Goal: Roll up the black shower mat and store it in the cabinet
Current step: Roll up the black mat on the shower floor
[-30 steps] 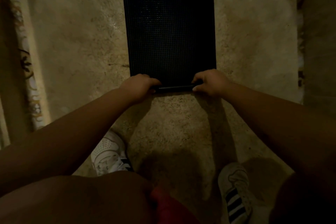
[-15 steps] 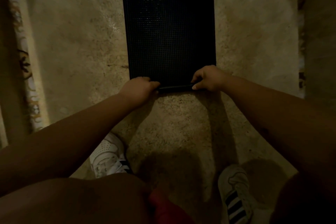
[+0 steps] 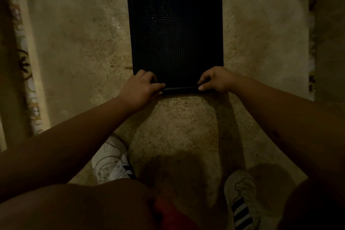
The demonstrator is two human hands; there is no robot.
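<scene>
Left hand [image 3: 141, 87] curled over the near left corner of the black mat [image 3: 175, 30], fingers folded down on the first narrow turn of the roll. Right hand [image 3: 217, 80] closed the same way on the near right corner, thumb tip pressed against the rolled edge. Between the two hands, a thin dark tube of mat, barely begun. Beyond the roll, the rest of the mat flat on the floor [image 3: 78, 43], stretching away from the hands to the top of the view, its surface a fine grid of small nubs. Floor pale, mottled and dimly lit. Left of the mat, well apart, a patterned strip [image 3: 24, 73] along the floor's edge. Nearer than the mat, two white shoes with dark stripes: left shoe [image 3: 110, 160] and right shoe [image 3: 240, 196], planted apart on the floor.
</scene>
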